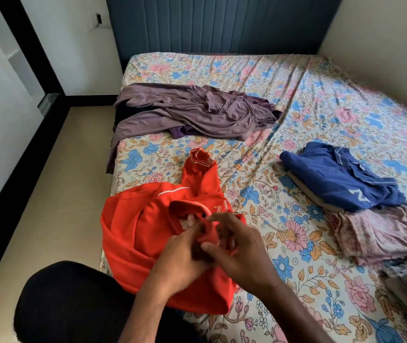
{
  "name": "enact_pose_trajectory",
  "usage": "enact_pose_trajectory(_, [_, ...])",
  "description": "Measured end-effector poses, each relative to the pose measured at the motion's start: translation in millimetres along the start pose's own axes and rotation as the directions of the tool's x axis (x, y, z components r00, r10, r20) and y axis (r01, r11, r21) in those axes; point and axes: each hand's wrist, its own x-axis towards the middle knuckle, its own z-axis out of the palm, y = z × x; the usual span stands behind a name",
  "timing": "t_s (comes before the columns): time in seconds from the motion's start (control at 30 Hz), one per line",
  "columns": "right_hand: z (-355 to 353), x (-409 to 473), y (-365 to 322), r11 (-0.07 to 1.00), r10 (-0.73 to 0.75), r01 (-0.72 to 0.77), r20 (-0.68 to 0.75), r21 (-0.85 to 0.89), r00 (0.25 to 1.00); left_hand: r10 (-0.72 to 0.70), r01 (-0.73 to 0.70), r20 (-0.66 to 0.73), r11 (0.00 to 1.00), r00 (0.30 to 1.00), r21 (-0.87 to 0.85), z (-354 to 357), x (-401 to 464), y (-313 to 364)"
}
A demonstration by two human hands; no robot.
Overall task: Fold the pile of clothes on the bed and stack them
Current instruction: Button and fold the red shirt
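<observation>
Clothes lie in three places on the bed (309, 78), whose flowered sheet fills most of the frame from the upper middle down to the lower right. Behind it, along the top of the frame, stands a dark blue padded headboard (209, 23); a pale tiled floor (56, 194) runs down the left side.

Largest of the garments is the crumpled mauve cloth (185, 112) in the upper middle, spread loosely near the bed's left edge with one part hanging over it; a darker purple piece shows under its lower edge. At the lower middle lies the red polo shirt (133, 233), bunched, its sleeve pointing up toward the mauve cloth, its hem over the bed's near edge. At the right sits the stack: a folded pink patterned cloth (380, 233) at the bottom, a beige piece just showing above it, and the folded blue polo shirt (341, 177) on top.

Both hands meet at the red shirt's collar. The left hand (180, 258) has its fingers curled and pinches the collar fabric. The right hand (239, 246) pinches the same fold between thumb and forefinger, its other fingers bent and slightly spread.
</observation>
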Motion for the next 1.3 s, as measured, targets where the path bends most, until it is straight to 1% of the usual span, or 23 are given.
enact_pose_trajectory(0.03, [1.2,0.6,-4.3,0.999,-0.007,0.004,0.075,0.045,0.997,-0.014,0.012,-0.080,1.000,0.997,-0.023,2.4,0.7,-3.4])
enact_pose_trajectory(0.07, [1.0,1.4,-6.4,0.995,0.000,-0.011,0.118,0.096,0.993,-0.070,0.053,-0.135,0.991,0.988,-0.121,4.6,1.6,-5.5])
enact_pose_trajectory(0.17, [-0.9,7.1,-2.4,0.978,0.054,-0.064,0.056,0.199,0.997,-0.276,0.146,-0.218,0.869,0.936,-0.473,1.6,2.6,-2.7])
enact_pose_trajectory(0.23, [-2.9,17.4,6.9,0.984,0.082,-0.070,-0.068,0.163,0.994,-0.358,0.162,-0.180,0.742,0.916,-0.650,-4.6,0.7,1.8])
enact_pose_trajectory(0.33, [-12.4,51.1,22.3,0.996,0.082,-0.085,-0.187,-0.008,0.979,-0.415,0.184,-0.049,0.503,0.909,-0.844,-15.0,-2.2,2.6])
enact_pose_trajectory(0.4, [-16.0,80.7,34.6,0.991,0.078,-0.083,-0.056,-0.104,0.995,-0.375,0.156,0.026,0.320,0.927,-0.935,-19.0,-5.0,-2.5])
enact_pose_trajectory(0.47, [-10.8,108.9,48.5,0.945,0.141,-0.063,0.225,-0.322,0.964,-0.353,0.092,0.010,0.215,0.936,-0.972,-16.5,-4.3,-5.2])
enact_pose_trajectory(0.5, [-4.8,119.2,53.3,0.892,0.202,-0.028,0.342,-0.451,0.918,-0.399,0.062,-0.042,0.244,0.916,-0.968,-10.9,-1.7,-3.4])
enact_pose_trajectory(0.53, [3.8,125.9,54.9,0.834,0.273,-0.003,0.409,-0.551,0.871,-0.470,0.032,-0.129,0.320,0.873,-0.947,-3.4,1.5,0.1])
enact_pose_trajectory(0.57, [14.2,128.8,57.1,0.782,0.323,0.019,0.432,-0.623,0.842,-0.558,0.032,-0.240,0.432,0.794,-0.901,7.9,5.6,2.5])
enact_pose_trajectory(0.6, [24.6,128.2,55.3,0.750,0.340,0.032,0.427,-0.661,0.838,-0.623,0.071,-0.363,0.560,0.693,-0.825,19.8,9.4,4.7])
enact_pose_trajectory(0.63, [34.1,125.1,54.8,0.739,0.326,0.033,0.400,-0.673,0.856,-0.640,0.140,-0.451,0.658,0.623,-0.740,32.1,11.4,8.1])
enact_pose_trajectory(0.67, [41.5,119.4,52.4,0.742,0.296,0.023,0.358,-0.670,0.886,-0.639,0.177,-0.498,0.701,0.587,-0.691,42.7,11.0,12.2])
enact_pose_trajectory(0.7, [47.7,115.0,50.3,0.752,0.257,0.009,0.305,-0.660,0.917,-0.642,0.166,-0.505,0.698,0.577,-0.697,50.0,9.7,14.7])
enact_pose_trajectory(0.8, [48.3,107.3,50.4,0.821,0.125,-0.074,0.052,-0.565,0.991,-0.715,0.080,-0.360,0.501,0.599,-0.861,50.4,7.1,12.8])
enact_pose_trajectory(0.83, [43.0,110.2,51.1,0.854,0.073,-0.080,-0.036,-0.515,0.997,-0.735,0.102,-0.341,0.484,0.586,-0.869,41.9,7.5,8.5])
enact_pose_trajectory(0.9, [22.8,123.5,44.9,0.926,-0.001,-0.063,-0.168,-0.372,0.986,-0.733,0.144,-0.330,0.502,0.595,-0.853,11.4,15.4,10.0])
enact_pose_trajectory(0.97, [-3.7,150.0,28.6,0.982,-0.003,-0.042,-0.242,-0.181,0.970,-0.721,0.145,-0.304,0.488,0.623,-0.861,-32.9,36.0,23.3])
enact_pose_trajectory(1.07, [-45.9,195.9,-13.3,1.000,0.001,0.002,-0.313,0.010,0.950,-0.664,0.088,-0.346,0.528,0.663,-0.845,-107.0,89.2,56.8])
enact_pose_trajectory(1.13, [-70.7,227.1,-51.2,0.992,-0.029,0.064,-0.307,0.107,0.951,-0.593,0.041,-0.402,0.594,0.698,-0.804,-154.9,117.0,97.4])
enact_pose_trajectory(1.2, [-95.5,250.8,-89.8,0.958,-0.084,0.142,-0.231,0.249,0.969,-0.436,-0.079,-0.506,0.695,0.744,-0.714,-194.8,132.5,139.4])
enact_pose_trajectory(1.27, [-127.1,265.7,-118.9,0.855,-0.188,0.175,-0.022,0.488,0.982,-0.157,-0.256,-0.576,0.781,0.802,-0.570,-231.7,126.7,188.2])
enact_pose_trajectory(1.3, [-144.5,270.8,-128.3,0.802,-0.230,0.119,0.119,0.585,0.966,-0.011,-0.302,-0.564,0.836,0.826,-0.458,-249.6,117.9,211.2])
